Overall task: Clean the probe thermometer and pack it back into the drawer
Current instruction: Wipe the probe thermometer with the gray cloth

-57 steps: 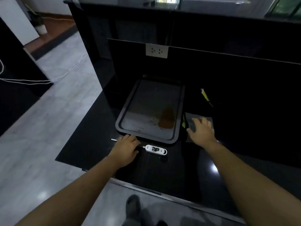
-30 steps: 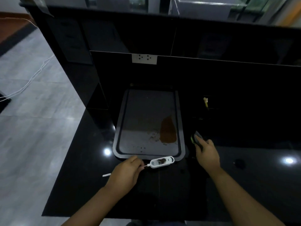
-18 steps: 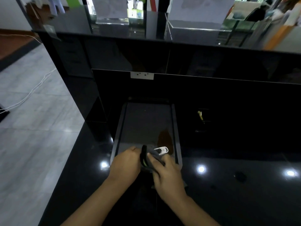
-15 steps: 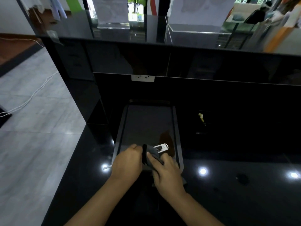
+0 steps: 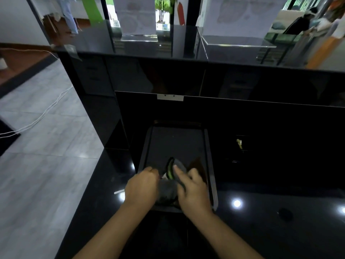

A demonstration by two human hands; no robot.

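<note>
Most of the probe thermometer [image 5: 119, 191] is out of sight: only the pale tip of its probe sticks out to the left of the left hand [image 5: 141, 187], and its body lies under the grey cloth [image 5: 168, 189] that the right hand [image 5: 194, 191] presses down, apart from a pale sliver at the cloth's green edge. Whether the left hand's fingers close round the probe cannot be told, as they curl out of view. The hands and cloth cover the near end of the tray [image 5: 147, 146]. The small yellowish thing [image 5: 239, 143] on the dark surface [image 5: 270, 221] is too small to identify. Both forearms are cut off by the bottom edge.
</note>
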